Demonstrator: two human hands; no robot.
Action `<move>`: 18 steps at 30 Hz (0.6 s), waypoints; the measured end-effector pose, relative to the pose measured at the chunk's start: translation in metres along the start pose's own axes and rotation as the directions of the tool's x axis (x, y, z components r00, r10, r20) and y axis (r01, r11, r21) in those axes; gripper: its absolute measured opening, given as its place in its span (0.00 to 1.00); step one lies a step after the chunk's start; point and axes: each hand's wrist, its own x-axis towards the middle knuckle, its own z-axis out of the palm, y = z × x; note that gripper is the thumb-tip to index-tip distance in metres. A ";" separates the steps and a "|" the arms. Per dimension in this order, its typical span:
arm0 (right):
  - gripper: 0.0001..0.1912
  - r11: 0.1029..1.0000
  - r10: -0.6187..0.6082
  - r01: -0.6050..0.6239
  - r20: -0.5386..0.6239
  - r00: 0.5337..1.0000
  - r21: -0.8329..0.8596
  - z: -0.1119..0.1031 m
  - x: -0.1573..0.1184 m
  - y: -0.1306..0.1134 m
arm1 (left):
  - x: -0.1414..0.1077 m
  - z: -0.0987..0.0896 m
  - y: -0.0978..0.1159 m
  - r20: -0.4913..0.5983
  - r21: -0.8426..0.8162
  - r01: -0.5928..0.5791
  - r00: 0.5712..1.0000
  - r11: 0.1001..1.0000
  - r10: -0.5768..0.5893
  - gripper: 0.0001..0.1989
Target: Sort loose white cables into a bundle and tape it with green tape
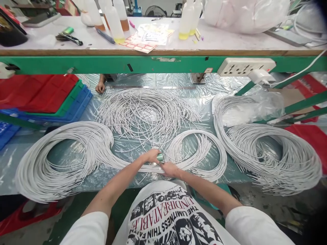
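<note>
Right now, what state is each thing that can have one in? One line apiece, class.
Left hand: closed on green roll
Green roll: held
Right hand: at wire bundle, grip partly hidden
Left wire coil: looped
Right wire coil: looped
Centre wire pile: loose, tangled
Power strip: plug inserted
Yellow-liquid bottles: upright, partly filled
Crates: stacked

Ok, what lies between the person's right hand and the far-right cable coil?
In the head view, a smaller white cable coil lies between the right hand and the far-right cable coil.
</note>
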 end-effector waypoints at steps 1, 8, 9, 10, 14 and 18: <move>0.25 1.000 0.004 -0.004 0.007 1.000 0.007 0.001 0.000 0.001 | -0.002 -0.003 0.001 -0.003 0.010 -0.015 1.000 1.000 0.015 0.13; 0.22 0.999 0.017 -0.021 0.074 0.997 0.046 0.006 0.009 0.006 | -0.027 -0.019 0.016 0.003 0.072 -0.104 0.995 0.992 0.105 0.13; 0.22 0.999 0.012 -0.016 0.081 0.997 0.051 0.006 0.011 0.007 | -0.031 -0.019 0.021 0.008 0.081 -0.117 0.993 0.990 0.117 0.14; 0.21 0.998 0.005 -0.010 0.087 0.996 0.056 0.007 0.012 0.008 | -0.035 -0.018 0.026 0.015 0.087 -0.130 0.991 0.988 0.129 0.15; 0.23 0.997 -0.023 0.014 0.117 0.993 0.082 0.008 0.018 0.010 | -0.052 -0.009 0.041 0.030 0.102 -0.138 0.990 0.985 0.136 0.18; 0.21 0.994 -0.048 0.033 0.145 0.988 0.104 0.006 0.024 0.014 | -0.069 0.009 0.051 0.014 0.112 -0.089 0.996 0.990 0.088 0.19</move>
